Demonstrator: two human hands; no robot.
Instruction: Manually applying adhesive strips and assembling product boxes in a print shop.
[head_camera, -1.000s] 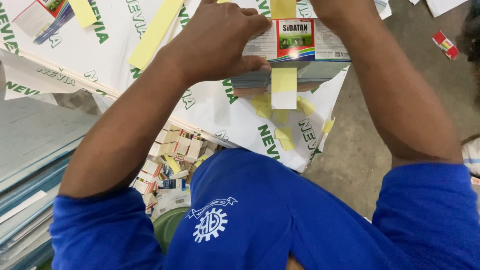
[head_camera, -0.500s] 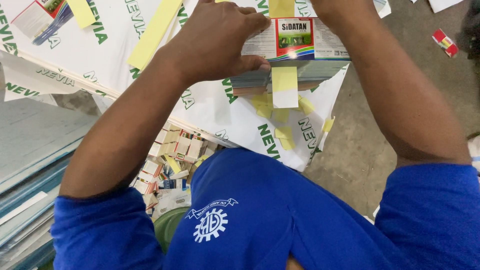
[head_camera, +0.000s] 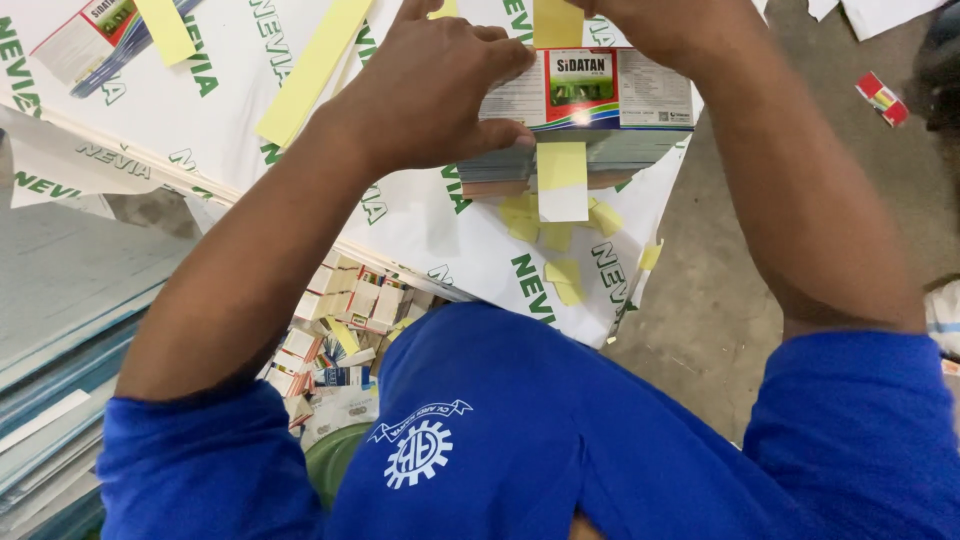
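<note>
Left hand (head_camera: 440, 90) gripping stack of flat cartons (head_camera: 590, 120), right hand (head_camera: 660, 25) grip unclear, yellow strip (head_camera: 562, 180) between

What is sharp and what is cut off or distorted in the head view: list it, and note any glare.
Head view: even light, no hard glare; left hand and stack of flat cartons sharp; yellow paper strip crisp; right hand cropped by top edge; wide-angle stretch enlarges the blue shirt near the lens.

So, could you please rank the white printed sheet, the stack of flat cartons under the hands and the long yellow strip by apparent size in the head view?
1. White printed sheet, by far the largest.
2. Stack of flat cartons.
3. Long yellow strip, longer than the stack looks wide, but far narrower.
</note>
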